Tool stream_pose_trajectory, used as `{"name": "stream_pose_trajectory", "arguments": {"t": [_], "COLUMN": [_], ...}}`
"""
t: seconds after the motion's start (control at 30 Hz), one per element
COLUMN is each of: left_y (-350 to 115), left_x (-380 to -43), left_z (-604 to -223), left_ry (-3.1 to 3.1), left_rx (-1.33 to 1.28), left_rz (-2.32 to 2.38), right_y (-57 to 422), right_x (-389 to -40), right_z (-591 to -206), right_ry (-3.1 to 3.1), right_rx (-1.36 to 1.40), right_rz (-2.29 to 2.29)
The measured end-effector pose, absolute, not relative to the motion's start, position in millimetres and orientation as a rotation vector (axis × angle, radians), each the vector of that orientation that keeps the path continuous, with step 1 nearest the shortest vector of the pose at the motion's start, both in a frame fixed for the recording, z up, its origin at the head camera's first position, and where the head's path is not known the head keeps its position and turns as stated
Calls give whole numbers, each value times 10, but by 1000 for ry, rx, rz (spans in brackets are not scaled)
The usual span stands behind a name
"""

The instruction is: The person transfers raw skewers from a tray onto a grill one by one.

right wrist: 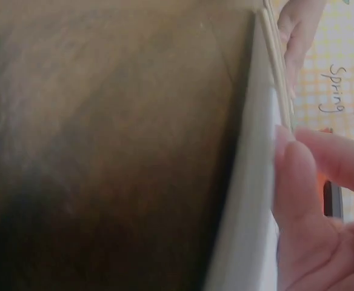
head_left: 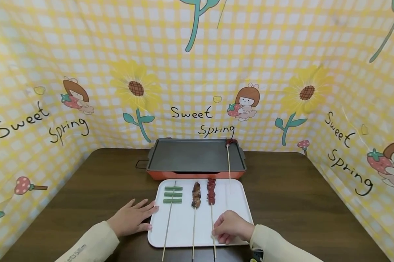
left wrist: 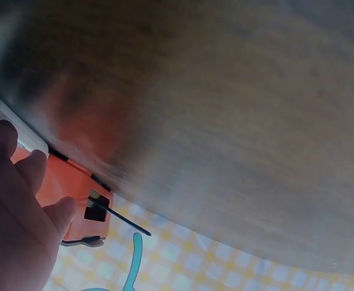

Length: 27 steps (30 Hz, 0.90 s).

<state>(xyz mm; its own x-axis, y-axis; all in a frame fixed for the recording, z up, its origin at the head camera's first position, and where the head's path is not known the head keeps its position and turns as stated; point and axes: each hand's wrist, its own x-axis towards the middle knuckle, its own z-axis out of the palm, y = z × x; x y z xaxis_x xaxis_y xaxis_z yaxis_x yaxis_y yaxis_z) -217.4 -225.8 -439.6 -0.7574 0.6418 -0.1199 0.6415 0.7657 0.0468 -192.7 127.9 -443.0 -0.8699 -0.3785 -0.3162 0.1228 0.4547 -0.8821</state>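
Red-meat skewer (head_left: 211,191), its thin wooden stick (head_left: 212,218) pinched by the right hand (head_left: 232,226), calls for level handling; the left hand (head_left: 131,217), fingers wide, touches the white rectangular tray (head_left: 180,229).

Tray (head_left: 180,227): smooth plast., sl. glossy. Skewer stick (head_left: 212,213): wd. Griddle (head_left: 190,155): matt metal. Tbl (head_left: 292,203): wd-grain.

Yellow-checked curtain (head_left: 184,87) with sunflowers and "Sweet Spring" lettering behind a dark wooden table (head_left: 288,196)
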Motion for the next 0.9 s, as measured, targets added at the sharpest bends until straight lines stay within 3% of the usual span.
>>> {"name": "stream_pose_trajectory", "arguments": {"t": [0.9], "left_y": [-2289], "left_x": [-2161], "left_z": [-4372], "left_ry": [2836], "left_rx": [1036], "left_rz": [-27], "right_y": [1111], "right_x": [-1896], "right_z": [-4551], "right_ry": [2122], "right_rx": [-157], "right_rz": [-1634]}}
